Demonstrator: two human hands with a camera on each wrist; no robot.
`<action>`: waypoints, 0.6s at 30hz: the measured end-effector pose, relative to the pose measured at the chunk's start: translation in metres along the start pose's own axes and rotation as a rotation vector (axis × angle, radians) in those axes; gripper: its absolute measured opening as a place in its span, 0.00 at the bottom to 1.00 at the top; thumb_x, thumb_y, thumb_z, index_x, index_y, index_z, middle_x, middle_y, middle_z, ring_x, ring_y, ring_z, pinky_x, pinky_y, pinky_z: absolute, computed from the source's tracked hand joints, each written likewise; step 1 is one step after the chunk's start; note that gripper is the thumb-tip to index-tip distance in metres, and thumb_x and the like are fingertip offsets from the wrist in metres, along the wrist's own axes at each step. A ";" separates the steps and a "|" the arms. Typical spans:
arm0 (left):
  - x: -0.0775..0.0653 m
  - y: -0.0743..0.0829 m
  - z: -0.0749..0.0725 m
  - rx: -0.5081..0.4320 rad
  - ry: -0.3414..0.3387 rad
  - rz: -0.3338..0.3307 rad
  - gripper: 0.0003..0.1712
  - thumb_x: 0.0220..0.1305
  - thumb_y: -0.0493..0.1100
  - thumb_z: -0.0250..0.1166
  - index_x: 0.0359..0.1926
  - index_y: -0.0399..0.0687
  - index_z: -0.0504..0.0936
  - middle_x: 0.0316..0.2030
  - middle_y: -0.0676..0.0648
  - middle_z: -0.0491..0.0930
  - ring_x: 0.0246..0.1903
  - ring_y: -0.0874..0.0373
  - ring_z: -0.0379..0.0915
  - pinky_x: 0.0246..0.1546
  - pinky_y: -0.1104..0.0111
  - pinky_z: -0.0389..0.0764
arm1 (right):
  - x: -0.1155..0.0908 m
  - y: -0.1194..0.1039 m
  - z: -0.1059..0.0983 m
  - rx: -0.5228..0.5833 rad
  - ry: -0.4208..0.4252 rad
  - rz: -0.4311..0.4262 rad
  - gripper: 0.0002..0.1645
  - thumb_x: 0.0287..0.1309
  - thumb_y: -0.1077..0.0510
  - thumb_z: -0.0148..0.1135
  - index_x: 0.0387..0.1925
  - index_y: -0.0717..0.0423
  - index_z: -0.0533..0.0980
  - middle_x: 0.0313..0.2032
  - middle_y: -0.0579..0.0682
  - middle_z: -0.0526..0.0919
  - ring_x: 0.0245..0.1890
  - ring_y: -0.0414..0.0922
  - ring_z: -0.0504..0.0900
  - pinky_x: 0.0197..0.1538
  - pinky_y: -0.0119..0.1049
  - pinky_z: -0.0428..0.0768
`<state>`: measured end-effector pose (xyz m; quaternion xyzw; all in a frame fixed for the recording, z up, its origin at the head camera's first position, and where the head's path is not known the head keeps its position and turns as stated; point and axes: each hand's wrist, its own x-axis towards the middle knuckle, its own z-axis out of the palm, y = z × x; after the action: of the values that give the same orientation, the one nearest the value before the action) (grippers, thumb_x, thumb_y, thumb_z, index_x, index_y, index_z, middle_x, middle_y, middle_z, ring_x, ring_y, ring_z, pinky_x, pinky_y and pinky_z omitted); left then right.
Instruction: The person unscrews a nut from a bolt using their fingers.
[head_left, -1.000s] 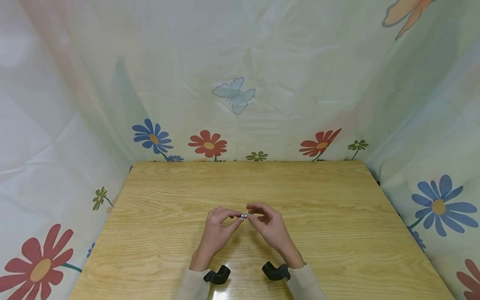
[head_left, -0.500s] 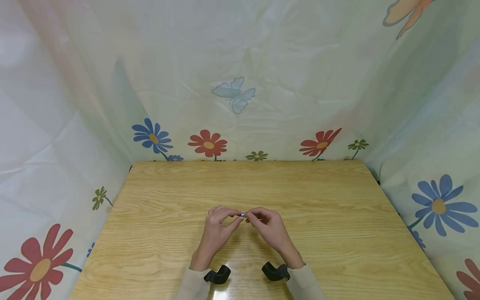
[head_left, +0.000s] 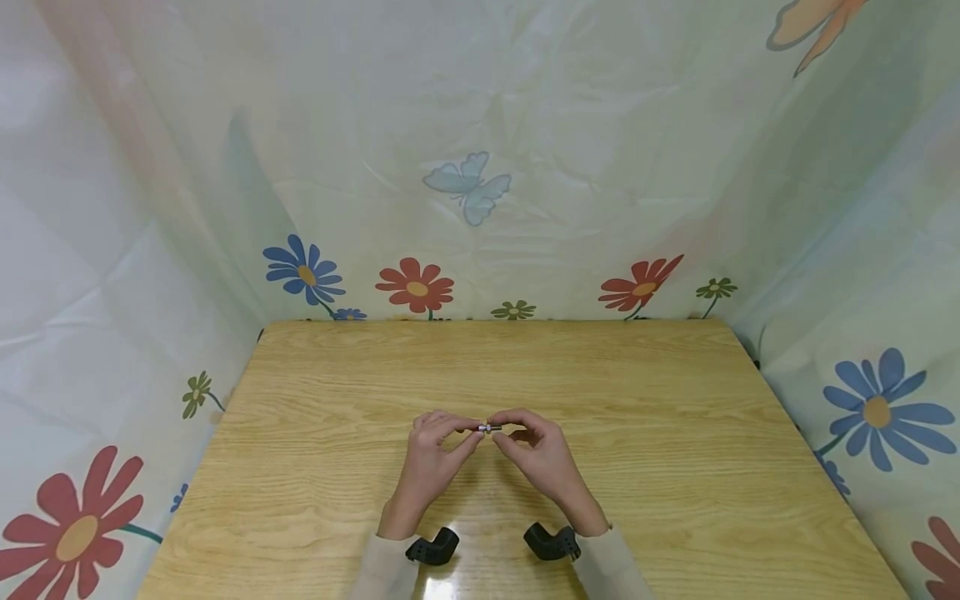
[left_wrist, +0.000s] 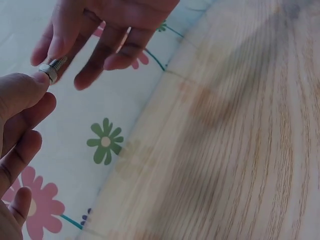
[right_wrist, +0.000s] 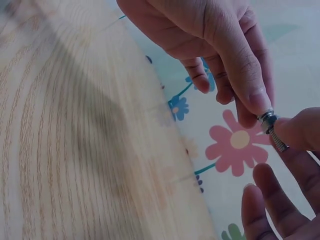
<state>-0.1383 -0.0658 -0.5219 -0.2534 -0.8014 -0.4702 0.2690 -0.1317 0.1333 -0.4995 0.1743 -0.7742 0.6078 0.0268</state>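
A small metal bolt lies level in the air between both hands, a nut around its shank. My left hand pinches the head end between thumb and forefinger. On the other side, my right hand has its thumb and forefinger curled around the bolt by the nut, the thumb against the nut's edge in the right wrist view. Bare thread sticks out past the nut toward the right palm. The bolt head is mostly covered by the left fingertips.
Beneath the hands spreads a wood-grain table. A flower-printed curtain encloses its back and sides. Black wrist mounts sit at both cuffs.
Half a second ago the right fingertips closed tightly over the bolt; now they are spread slightly and more thread shows. The left hand keeps its pinch, shifted a little left.
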 end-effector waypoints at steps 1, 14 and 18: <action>0.000 0.000 0.000 0.003 0.001 -0.002 0.10 0.55 0.36 0.79 0.40 0.49 0.91 0.36 0.54 0.90 0.40 0.58 0.83 0.50 0.54 0.72 | 0.000 0.000 0.000 0.004 0.002 -0.015 0.12 0.67 0.60 0.68 0.51 0.52 0.84 0.52 0.52 0.86 0.54 0.49 0.83 0.53 0.37 0.83; 0.003 0.000 -0.001 -0.004 0.032 0.040 0.11 0.55 0.35 0.78 0.41 0.49 0.91 0.36 0.53 0.90 0.40 0.58 0.83 0.50 0.53 0.73 | 0.001 -0.003 0.001 -0.018 0.042 0.123 0.16 0.72 0.51 0.64 0.55 0.53 0.83 0.48 0.52 0.87 0.49 0.41 0.86 0.50 0.33 0.84; 0.003 0.001 -0.001 -0.008 0.031 0.042 0.11 0.56 0.35 0.78 0.41 0.49 0.91 0.36 0.53 0.90 0.40 0.58 0.83 0.50 0.54 0.73 | 0.001 -0.003 0.002 -0.044 0.035 0.145 0.13 0.72 0.49 0.63 0.48 0.50 0.86 0.43 0.49 0.89 0.44 0.45 0.87 0.48 0.34 0.84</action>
<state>-0.1400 -0.0657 -0.5193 -0.2637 -0.7900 -0.4714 0.2900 -0.1309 0.1308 -0.4966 0.1066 -0.7975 0.5938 0.0001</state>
